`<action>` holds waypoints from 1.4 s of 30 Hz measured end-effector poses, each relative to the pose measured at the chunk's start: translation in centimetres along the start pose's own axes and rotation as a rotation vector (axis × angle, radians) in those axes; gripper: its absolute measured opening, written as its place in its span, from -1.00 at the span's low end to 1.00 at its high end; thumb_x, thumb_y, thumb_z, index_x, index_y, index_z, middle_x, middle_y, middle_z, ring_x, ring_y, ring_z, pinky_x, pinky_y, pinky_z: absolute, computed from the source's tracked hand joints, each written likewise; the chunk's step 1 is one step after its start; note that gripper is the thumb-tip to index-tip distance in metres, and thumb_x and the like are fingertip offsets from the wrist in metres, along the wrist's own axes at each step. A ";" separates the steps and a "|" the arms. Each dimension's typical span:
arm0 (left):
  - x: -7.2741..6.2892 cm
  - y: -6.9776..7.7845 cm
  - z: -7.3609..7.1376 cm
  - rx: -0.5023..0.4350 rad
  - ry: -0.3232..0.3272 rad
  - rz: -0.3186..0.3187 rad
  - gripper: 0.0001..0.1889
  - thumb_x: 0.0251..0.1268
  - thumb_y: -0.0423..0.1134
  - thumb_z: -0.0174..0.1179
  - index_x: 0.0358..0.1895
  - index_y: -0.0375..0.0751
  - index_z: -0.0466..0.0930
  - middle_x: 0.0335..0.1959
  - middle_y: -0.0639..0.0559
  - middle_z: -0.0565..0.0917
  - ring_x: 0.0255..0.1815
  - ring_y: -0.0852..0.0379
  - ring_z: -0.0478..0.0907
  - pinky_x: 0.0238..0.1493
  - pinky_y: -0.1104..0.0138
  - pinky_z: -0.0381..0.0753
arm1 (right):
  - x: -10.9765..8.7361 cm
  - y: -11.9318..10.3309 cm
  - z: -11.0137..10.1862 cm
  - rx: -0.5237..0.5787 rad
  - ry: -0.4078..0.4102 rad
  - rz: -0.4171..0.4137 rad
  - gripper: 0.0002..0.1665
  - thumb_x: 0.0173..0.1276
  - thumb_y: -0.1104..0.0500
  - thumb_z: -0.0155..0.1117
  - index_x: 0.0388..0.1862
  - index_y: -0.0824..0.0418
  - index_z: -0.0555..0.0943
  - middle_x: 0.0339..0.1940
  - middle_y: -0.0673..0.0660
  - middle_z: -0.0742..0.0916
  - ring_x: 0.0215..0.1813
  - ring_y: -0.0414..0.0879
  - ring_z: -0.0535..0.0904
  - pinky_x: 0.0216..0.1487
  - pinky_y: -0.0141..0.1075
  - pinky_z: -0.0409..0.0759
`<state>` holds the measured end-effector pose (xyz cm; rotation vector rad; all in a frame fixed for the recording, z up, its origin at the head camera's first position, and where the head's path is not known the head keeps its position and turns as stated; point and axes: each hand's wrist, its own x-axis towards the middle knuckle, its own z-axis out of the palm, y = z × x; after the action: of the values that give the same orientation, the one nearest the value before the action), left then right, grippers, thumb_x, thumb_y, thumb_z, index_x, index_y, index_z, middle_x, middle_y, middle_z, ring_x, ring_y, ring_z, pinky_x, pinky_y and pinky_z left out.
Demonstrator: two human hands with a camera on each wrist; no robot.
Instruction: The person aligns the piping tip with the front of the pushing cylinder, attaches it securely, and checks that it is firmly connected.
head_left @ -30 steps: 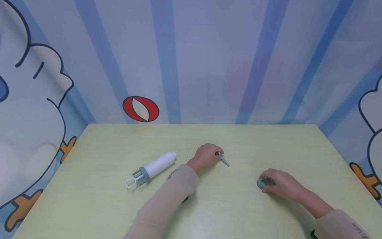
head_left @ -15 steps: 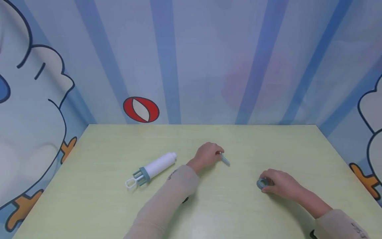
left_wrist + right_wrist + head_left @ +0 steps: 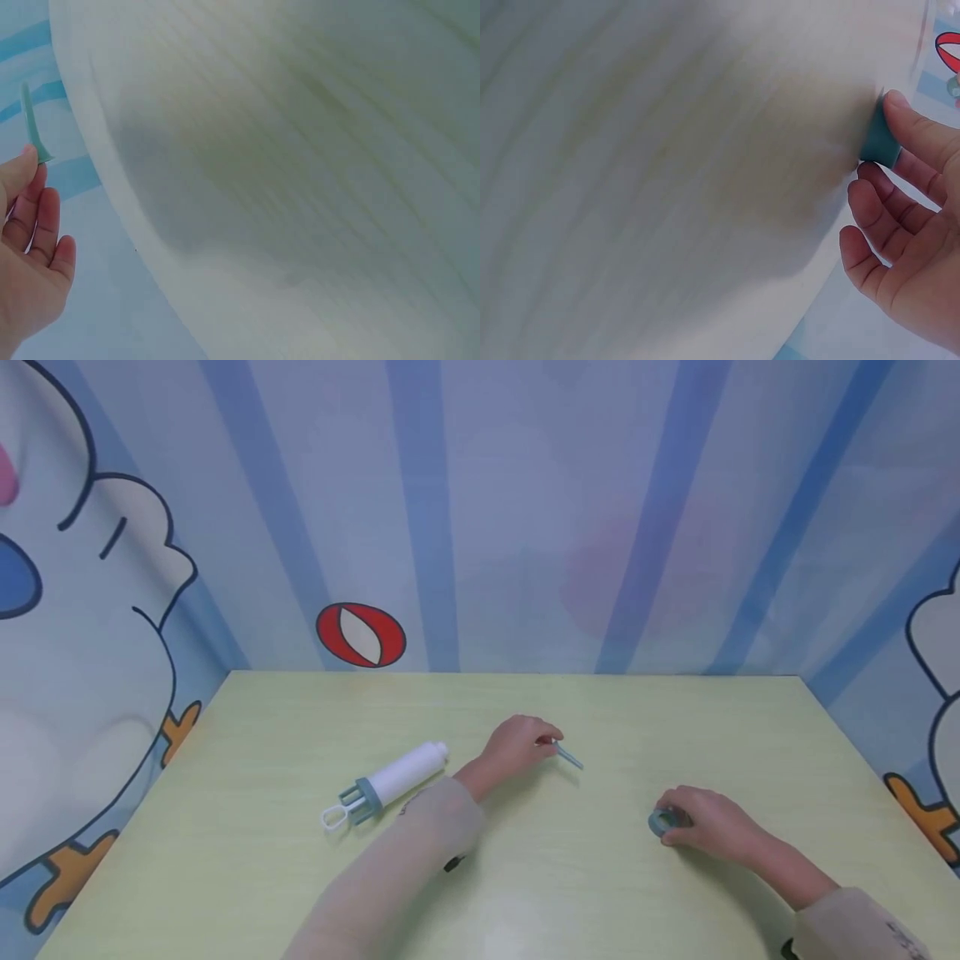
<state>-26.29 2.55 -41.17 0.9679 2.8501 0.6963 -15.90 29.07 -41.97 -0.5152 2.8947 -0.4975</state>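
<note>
My left hand [image 3: 519, 745] pinches a slim teal nozzle [image 3: 570, 757] at its wider end. In the left wrist view, thumb and fingertips grip the flared base of the nozzle [image 3: 30, 120], and its narrow end points away from the hand. Further right, my right hand [image 3: 705, 821] holds a teal screw ring [image 3: 657, 823] close over the table, its round opening facing left. The right wrist view shows the side of the ring [image 3: 882, 141] between thumb and fingers. Left of the left hand lies a white piping syringe [image 3: 405, 775] with a teal collar and a white loop handle.
The pale yellow-green table [image 3: 315, 710] reaches back to a blue striped backdrop [image 3: 517, 527] printed with cartoon figures. The left sleeve [image 3: 405, 860] passes close beside the syringe.
The nozzle in the left hand has swung, its narrow end now pointing further right. The left forearm has shifted slightly left. The right hand keeps holding the ring in nearly the same place.
</note>
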 end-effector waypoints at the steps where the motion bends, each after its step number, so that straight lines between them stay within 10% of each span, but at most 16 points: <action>1: -0.2 0.0 -0.2 -0.018 -0.002 -0.008 -0.75 0.18 -0.18 0.12 -0.08 -0.06 0.60 -0.24 0.11 0.66 -0.26 0.26 0.55 -0.23 0.48 0.47 | 0.0 0.0 0.0 0.002 -0.001 -0.001 -0.64 -0.07 0.08 0.39 -0.27 0.17 0.57 -0.41 -0.07 0.59 -0.34 -0.23 0.44 -0.34 -0.32 0.42; 30: -4.6 -0.1 -2.5 -0.028 0.062 -0.016 -0.73 0.20 -0.19 0.10 -0.04 -0.09 0.57 -0.33 0.11 0.64 -0.32 0.25 0.53 -0.29 0.45 0.46 | 1.3 -3.6 -0.9 0.230 0.282 -0.113 -0.67 0.03 0.25 0.33 -0.19 0.24 0.50 -0.40 -0.02 0.61 -0.46 -0.34 0.41 -0.52 -0.45 0.38; 42: -5.7 1.0 -1.3 -0.186 0.202 0.016 -0.75 0.11 -0.21 0.18 -0.12 -0.15 0.60 -0.36 0.09 0.66 -0.34 0.27 0.57 -0.27 0.48 0.47 | 2.3 -5.5 0.4 0.427 0.406 -0.160 -0.64 0.00 0.29 0.34 -0.19 0.25 0.48 -0.44 0.01 0.61 -0.45 -0.39 0.43 -0.42 -0.45 0.44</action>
<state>-21.36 -0.62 -40.08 0.9424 2.8783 1.0979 -16.23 23.21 -40.66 -0.6379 2.9785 -1.3477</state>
